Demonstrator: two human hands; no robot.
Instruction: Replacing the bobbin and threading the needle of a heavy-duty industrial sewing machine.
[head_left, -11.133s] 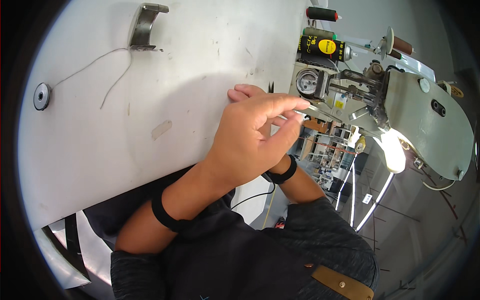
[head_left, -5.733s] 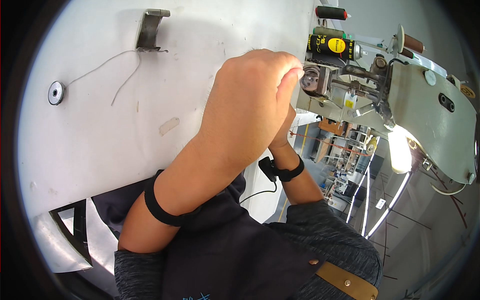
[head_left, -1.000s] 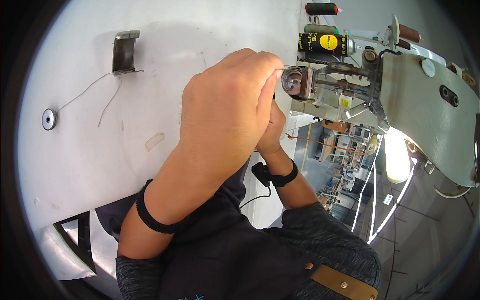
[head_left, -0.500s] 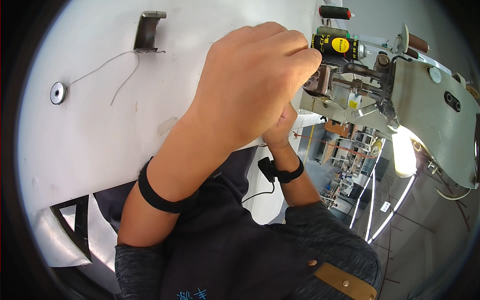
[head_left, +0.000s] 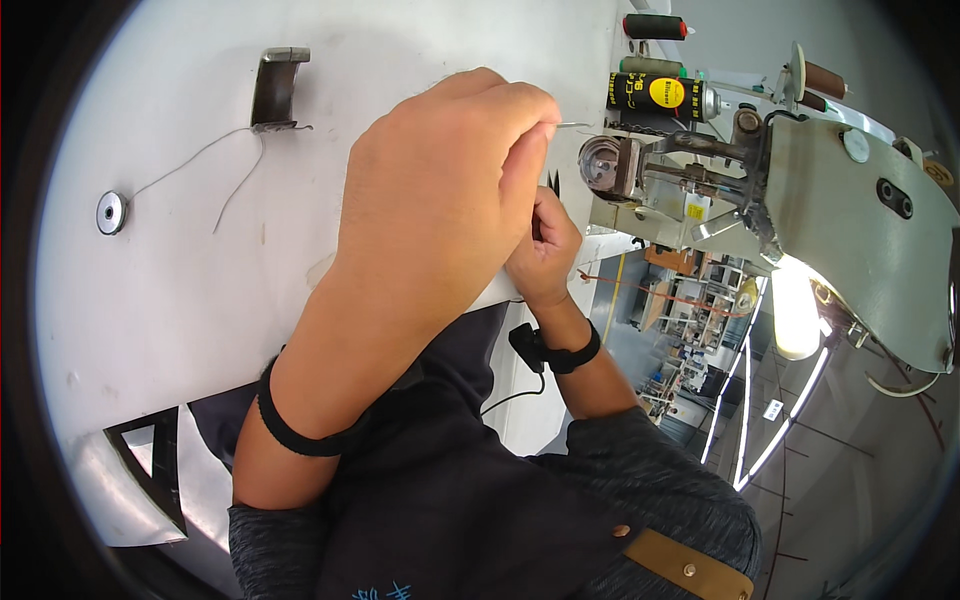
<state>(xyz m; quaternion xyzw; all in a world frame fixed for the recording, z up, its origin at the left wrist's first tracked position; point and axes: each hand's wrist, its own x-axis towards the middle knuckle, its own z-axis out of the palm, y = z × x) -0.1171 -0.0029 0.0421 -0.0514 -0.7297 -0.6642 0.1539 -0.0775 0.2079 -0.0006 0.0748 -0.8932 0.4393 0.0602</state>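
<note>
My left hand (head_left: 435, 195) is raised over the white table, thumb and fingertips pinched together. From its fingertips sticks out a thin pale piece (head_left: 572, 125); whether needle or thread end, I cannot tell. The piece points toward a round metal hook part (head_left: 602, 163) on the sewing machine (head_left: 850, 225), a little apart from it. Lower and partly behind the left hand, my right hand (head_left: 545, 250) is closed with its fingers curled. Dark pointed tips (head_left: 555, 182) of a small tool show just above its fingers; the rest is hidden.
A bobbin (head_left: 112, 213) with grey thread lies on the table (head_left: 200, 310) at left, near a bent metal plate (head_left: 276, 90). A black spray can (head_left: 640, 95) and thread spools (head_left: 655, 27) stand beyond the machine. A lit lamp (head_left: 795, 315) shines at right.
My left hand has drawn back left from the machine, uncovering the round hook part. The thin piece at its fingertips and the dark tips by my right hand now show.
</note>
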